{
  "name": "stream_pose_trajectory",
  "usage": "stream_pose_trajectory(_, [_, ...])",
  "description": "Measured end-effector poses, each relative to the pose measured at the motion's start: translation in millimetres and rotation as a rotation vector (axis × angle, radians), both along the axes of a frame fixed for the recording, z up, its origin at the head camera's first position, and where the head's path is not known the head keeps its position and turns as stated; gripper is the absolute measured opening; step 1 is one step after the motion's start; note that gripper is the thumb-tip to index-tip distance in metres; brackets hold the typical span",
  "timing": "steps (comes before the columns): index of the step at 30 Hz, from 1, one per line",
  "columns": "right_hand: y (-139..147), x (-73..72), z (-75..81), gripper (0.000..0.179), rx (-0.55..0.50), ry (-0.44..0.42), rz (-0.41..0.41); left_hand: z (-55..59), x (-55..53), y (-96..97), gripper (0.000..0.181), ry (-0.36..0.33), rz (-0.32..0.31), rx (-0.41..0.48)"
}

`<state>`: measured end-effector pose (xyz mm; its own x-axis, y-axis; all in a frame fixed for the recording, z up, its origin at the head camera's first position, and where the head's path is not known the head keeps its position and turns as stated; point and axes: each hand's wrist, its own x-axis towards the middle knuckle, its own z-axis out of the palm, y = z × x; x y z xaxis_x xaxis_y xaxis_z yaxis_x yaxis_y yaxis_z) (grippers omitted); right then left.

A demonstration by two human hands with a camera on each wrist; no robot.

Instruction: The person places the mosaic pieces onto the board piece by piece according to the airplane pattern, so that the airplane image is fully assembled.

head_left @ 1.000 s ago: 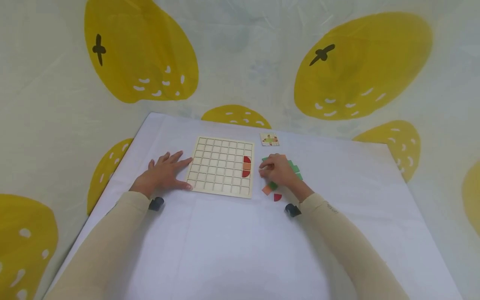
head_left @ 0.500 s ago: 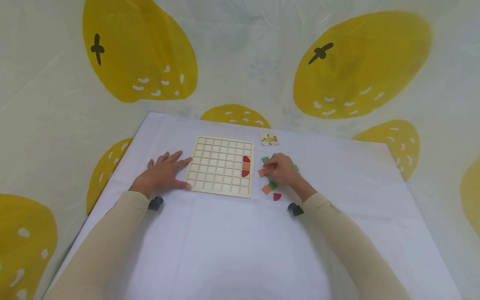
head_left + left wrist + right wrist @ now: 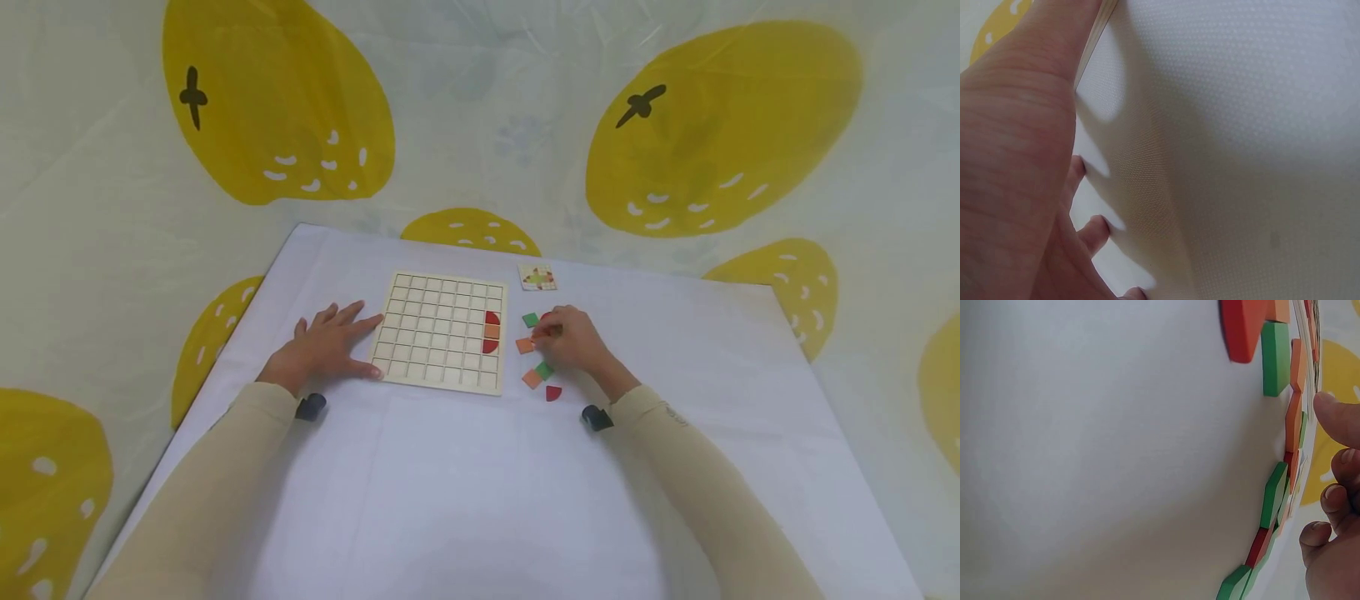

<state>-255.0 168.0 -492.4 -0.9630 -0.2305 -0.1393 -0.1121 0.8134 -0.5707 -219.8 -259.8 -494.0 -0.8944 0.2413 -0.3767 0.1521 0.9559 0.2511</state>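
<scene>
My left hand (image 3: 318, 354) lies with fingers spread at the left edge of a pale wooden grid board (image 3: 437, 337), its thumb and index fingertip touching that edge. On the board's right side an orange square tile (image 3: 492, 332) sits between two red quarter-round tiles (image 3: 492, 317). Right of the board, my right hand (image 3: 576, 340) hovers over loose tiles, fingers bent. The right wrist view shows its thumb (image 3: 1335, 419) apart from the fingers, with no tile visible between them. Near the fingertips lie an orange tile (image 3: 524, 346) and a green tile (image 3: 531, 320); the hand hides others.
A small pattern card (image 3: 538, 277) lies behind the loose tiles. Closer to me are another green tile (image 3: 544, 370), an orange one (image 3: 532, 379) and a red quarter-round one (image 3: 553, 393). A white cloth (image 3: 450, 483) covers the table, and a lemon-patterned sheet (image 3: 480, 167) hangs behind.
My right hand has shifted slightly right over the loose tiles, uncovering a green and an orange tile near its fingertips. My left hand and the tiles on the board have stayed in place.
</scene>
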Motion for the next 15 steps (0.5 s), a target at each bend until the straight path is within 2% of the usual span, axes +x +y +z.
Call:
stream_pose_trajectory(8, [5, -0.7, -0.3, 0.016, 0.010, -0.005, -0.027, 0.7, 0.3, -0.3, 0.112, -0.006, 0.003, 0.002])
stream_pose_trajectory(15, [13, -2.5, -0.7, 0.020, 0.019, 0.013, 0.004, -0.7, 0.1, -0.6, 0.113, -0.004, 0.005, 0.015])
